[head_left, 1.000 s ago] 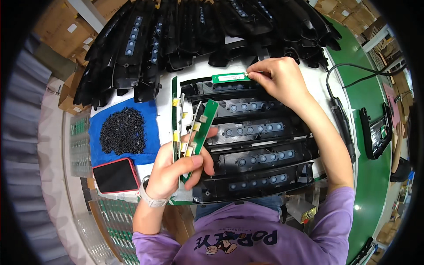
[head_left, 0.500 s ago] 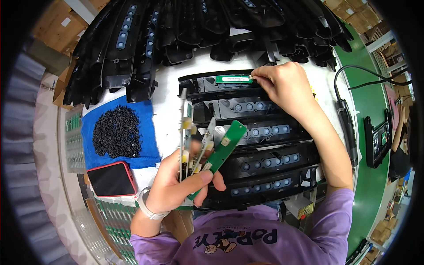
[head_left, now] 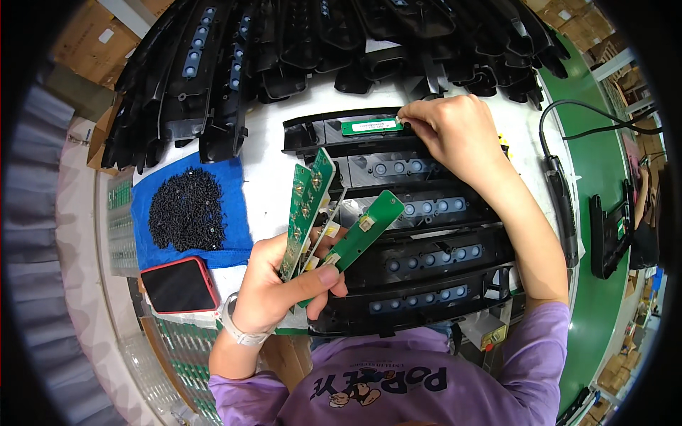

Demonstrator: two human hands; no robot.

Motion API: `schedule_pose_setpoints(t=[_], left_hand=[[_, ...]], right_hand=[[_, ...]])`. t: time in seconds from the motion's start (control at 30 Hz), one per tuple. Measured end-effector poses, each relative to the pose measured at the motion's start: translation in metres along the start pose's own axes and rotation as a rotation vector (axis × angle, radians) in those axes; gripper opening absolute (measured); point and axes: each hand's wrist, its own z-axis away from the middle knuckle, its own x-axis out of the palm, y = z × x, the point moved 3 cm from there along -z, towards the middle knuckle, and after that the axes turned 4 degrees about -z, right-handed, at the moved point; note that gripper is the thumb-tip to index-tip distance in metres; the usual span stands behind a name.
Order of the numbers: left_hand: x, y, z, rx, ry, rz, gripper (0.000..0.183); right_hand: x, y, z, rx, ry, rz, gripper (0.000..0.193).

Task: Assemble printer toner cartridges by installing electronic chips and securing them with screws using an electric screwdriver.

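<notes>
Board [head_left: 371, 126]: one green strip, label side up, positioned over the left-to-centre part of the top casing [head_left: 302, 137], the one farthest from my body. Whether its underside touches the casing floor, I cannot tell.

Relation to check: the board extends leftward from my right grip [head_left: 455, 131]. Its long axis runs left to right, roughly parallel to the casing's length. Thumb and fingertips pinch the right end only, at the pale connector; the left end is unsupported by either hand. My right hand is the nearer one, and its forearm crosses beyond the right ends of the lower casings [head_left: 426, 278].

My left grip [head_left: 284, 287] is below and left of the board, well apart from it. Thumb and fingers are closed on the lower ends of several boards, fanned; the rightmost, the loose strip [head_left: 375, 215], tilts up and to the right, above the casings, its axis oblique to theirs.

Further out on the white table [head_left: 266, 199]: black screws [head_left: 188, 209] heaped on a blue cloth [head_left: 232, 190], with the phone [head_left: 179, 286] just below. Casing pile [head_left: 298, 57]: along the far edge. Corded tool [head_left: 561, 199]: right side.
</notes>
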Motion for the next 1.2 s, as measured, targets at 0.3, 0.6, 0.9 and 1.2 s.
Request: schedule_pose_setpoints(t=[0.3,0.6,0.9,1.2], left_hand=[[0.003,0.003,-0.001,0.024,0.015,-0.005,0.032],[-0.001,0.009,-0.008,0.040,0.107,-0.011,0.031],[0.001,0.003,-0.002,0.078,0.025,-0.125,0.032],[0.012,0.008,0.002,0.065,-0.034,0.026,0.035]], right_hand=[[0.004,0.000,-0.001,0.041,-0.066,0.027,0.006],[-0.045,-0.035,0.000,-0.139,0.166,-0.188,0.010],[-0.039,-0.115,0.028,-0.318,-0.165,-0.368,0.018],[-0.053,-0.105,0.045,-0.333,-0.139,-0.461,0.009]])
